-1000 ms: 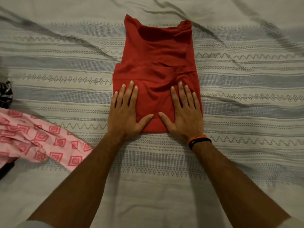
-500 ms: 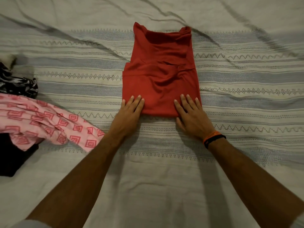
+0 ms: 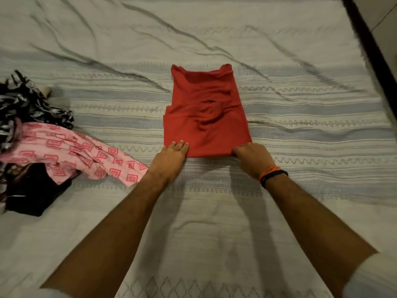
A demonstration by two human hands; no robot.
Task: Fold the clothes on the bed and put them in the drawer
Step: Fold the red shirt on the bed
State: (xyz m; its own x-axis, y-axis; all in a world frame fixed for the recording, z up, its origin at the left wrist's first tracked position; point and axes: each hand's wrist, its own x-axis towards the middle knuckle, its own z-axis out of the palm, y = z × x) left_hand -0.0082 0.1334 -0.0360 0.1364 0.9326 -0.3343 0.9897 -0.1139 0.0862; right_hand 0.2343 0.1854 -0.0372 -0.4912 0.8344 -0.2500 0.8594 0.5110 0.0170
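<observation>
A red garment (image 3: 206, 117), partly folded into a long rectangle, lies flat in the middle of the striped bedspread (image 3: 300, 117). My left hand (image 3: 171, 157) rests at its near left corner with the fingertips on the red cloth. My right hand (image 3: 251, 157) is at the near right corner, its fingers curled around the hem there. An orange and black band sits on my right wrist.
A pile of unfolded clothes lies at the left: a pink patterned garment (image 3: 71, 151), a black-and-white piece (image 3: 28, 106) and a black one (image 3: 32, 194). A dark bed edge (image 3: 369, 46) runs along the top right.
Both hands slid back from the middle of the red garment to its near edge. My right fingers have curled onto the corner. The view pulled back and shows more of the pile.
</observation>
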